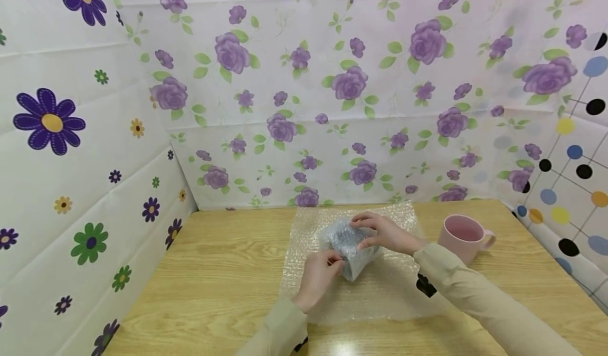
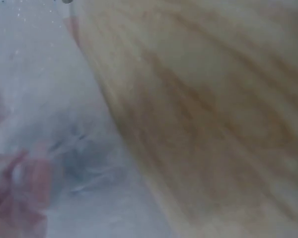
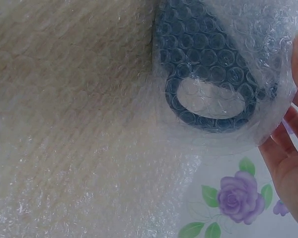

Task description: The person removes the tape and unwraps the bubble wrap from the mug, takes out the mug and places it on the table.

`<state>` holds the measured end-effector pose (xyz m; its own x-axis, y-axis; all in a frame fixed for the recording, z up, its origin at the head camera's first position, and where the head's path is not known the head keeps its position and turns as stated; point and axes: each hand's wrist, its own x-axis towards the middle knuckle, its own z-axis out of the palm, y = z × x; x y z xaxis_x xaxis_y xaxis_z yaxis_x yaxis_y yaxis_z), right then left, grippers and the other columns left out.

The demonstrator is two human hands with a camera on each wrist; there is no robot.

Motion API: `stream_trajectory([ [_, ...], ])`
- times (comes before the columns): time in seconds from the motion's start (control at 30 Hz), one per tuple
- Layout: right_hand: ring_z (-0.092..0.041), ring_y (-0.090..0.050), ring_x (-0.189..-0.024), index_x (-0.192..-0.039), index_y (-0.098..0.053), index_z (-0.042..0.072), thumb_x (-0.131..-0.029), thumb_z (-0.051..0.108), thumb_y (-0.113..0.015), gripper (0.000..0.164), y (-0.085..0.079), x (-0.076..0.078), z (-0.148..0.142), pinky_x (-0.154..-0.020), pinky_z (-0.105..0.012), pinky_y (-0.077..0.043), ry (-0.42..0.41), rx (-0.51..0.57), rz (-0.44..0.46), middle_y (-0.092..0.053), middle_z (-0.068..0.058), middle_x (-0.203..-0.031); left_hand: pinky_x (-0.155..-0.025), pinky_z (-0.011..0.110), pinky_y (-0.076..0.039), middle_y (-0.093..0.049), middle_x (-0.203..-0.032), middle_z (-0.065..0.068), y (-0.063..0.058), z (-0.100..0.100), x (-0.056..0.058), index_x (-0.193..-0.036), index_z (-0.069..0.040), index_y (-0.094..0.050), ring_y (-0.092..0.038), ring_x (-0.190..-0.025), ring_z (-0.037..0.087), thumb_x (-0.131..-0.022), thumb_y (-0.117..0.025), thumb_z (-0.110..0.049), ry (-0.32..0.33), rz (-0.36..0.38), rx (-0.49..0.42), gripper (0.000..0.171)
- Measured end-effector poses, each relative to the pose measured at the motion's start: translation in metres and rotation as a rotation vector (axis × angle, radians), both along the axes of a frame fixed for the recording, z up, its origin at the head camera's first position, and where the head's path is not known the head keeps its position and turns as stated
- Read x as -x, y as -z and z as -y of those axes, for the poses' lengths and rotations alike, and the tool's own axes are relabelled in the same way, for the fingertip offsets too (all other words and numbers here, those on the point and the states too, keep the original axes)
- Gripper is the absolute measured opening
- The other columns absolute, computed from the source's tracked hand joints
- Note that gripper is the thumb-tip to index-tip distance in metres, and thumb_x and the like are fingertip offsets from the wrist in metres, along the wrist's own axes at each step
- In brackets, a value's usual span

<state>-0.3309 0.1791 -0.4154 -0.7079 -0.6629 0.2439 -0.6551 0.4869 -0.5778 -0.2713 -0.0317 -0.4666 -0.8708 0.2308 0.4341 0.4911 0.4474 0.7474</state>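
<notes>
A dark blue mug [image 3: 198,54] with a rounded handle shows through layers of bubble wrap in the right wrist view. In the head view this wrapped bundle [image 1: 351,247] lies tilted on a spread sheet of bubble wrap [image 1: 375,298]. My right hand [image 1: 387,234] holds the bundle from its right and top, fingers and thumb bent round it. On the near left side, my left hand [image 1: 320,274] pinches the wrap between thumb and fingers. The left wrist view is blurred, with fingers [image 2: 32,183] against the cloudy plastic.
A pink mug [image 1: 458,245] stands upright right of the sheet, behind the right forearm, its handle pointing right. The wooden table [image 1: 214,277] reaches flower-printed cloth [image 1: 266,155] at the back. More patterned cloth hangs at both sides.
</notes>
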Motion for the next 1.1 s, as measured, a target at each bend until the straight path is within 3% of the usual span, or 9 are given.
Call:
stream_trajectory([
  [0.1, -0.028, -0.045, -0.112, -0.126, -0.05, -0.003, -0.077, 0.023, -0.069, 0.059, 0.001, 0.0, 0.0, -0.084, -0.039, -0.043, -0.003, 0.005, 0.008, -0.043, -0.014, -0.129, -0.048, 0.022, -0.044, -0.055, -0.056, -0.001, -0.004, -0.002, -0.001, -0.067, -0.002, -0.065, -0.051, -0.051, 0.005, -0.079, -0.067, -0.001, 0.004, 0.047, -0.015, 0.011],
  [0.3, -0.027, -0.045, -0.112, -0.125, -0.05, -0.003, -0.077, 0.024, -0.069, 0.058, 0.003, 0.002, 0.0, -0.083, -0.038, -0.044, -0.01, 0.005, -0.009, -0.044, -0.013, -0.128, -0.053, 0.045, -0.051, -0.06, -0.061, 0.019, -0.012, -0.005, -0.005, -0.072, 0.011, -0.062, -0.06, -0.056, 0.036, -0.079, -0.06, 0.007, 0.066, 0.337, -0.287, 0.008],
  [0.4, -0.027, -0.045, -0.112, -0.125, -0.051, -0.003, -0.077, 0.025, -0.069, 0.058, 0.003, 0.003, 0.0, -0.084, -0.039, -0.043, -0.012, 0.009, -0.01, -0.044, -0.013, -0.127, -0.055, 0.05, -0.05, -0.059, -0.064, 0.024, -0.023, -0.003, -0.01, -0.074, 0.014, -0.061, -0.059, -0.06, 0.043, -0.079, -0.059, 0.009, 0.093, 0.392, -0.318, 0.008],
  [0.5, -0.028, -0.045, -0.112, -0.125, -0.051, -0.003, -0.077, 0.025, -0.069, 0.058, 0.004, 0.003, 0.0, -0.084, -0.04, -0.043, -0.017, 0.012, -0.016, -0.044, -0.014, -0.127, -0.055, 0.047, -0.051, -0.06, -0.065, 0.024, -0.032, 0.0, -0.013, -0.076, 0.015, -0.061, -0.06, -0.059, 0.04, -0.079, -0.059, 0.008, 0.116, 0.426, -0.302, 0.008],
  [0.7, -0.028, -0.046, -0.111, -0.124, -0.051, -0.004, -0.077, 0.024, -0.07, 0.058, 0.003, 0.004, -0.002, -0.084, -0.04, -0.043, -0.021, 0.008, -0.026, -0.044, -0.015, -0.127, -0.053, 0.037, -0.052, -0.061, -0.065, 0.017, -0.033, 0.012, -0.006, -0.078, 0.009, -0.064, -0.06, -0.053, 0.024, -0.079, -0.062, -0.001, 0.148, 0.496, -0.26, 0.01],
  [0.87, -0.028, -0.045, -0.112, -0.124, -0.051, -0.004, -0.076, 0.025, -0.07, 0.059, 0.002, 0.004, -0.002, -0.085, -0.041, -0.042, -0.014, 0.007, -0.033, -0.045, -0.014, -0.126, -0.055, 0.038, -0.052, -0.059, -0.062, 0.014, -0.039, 0.023, -0.004, -0.077, 0.01, -0.063, -0.056, -0.05, 0.019, -0.078, -0.062, -0.005, 0.176, 0.588, -0.29, 0.015],
  [1.1, -0.028, -0.045, -0.112, -0.123, -0.052, -0.004, -0.076, 0.027, -0.07, 0.06, 0.004, 0.003, -0.001, -0.086, -0.042, -0.042, -0.017, 0.001, -0.048, -0.046, -0.014, -0.126, -0.043, 0.023, -0.045, -0.053, -0.053, 0.007, -0.041, 0.031, -0.003, -0.069, 0.006, -0.06, -0.049, -0.042, 0.012, -0.076, -0.063, -0.007, 0.169, 0.641, -0.283, 0.016],
])
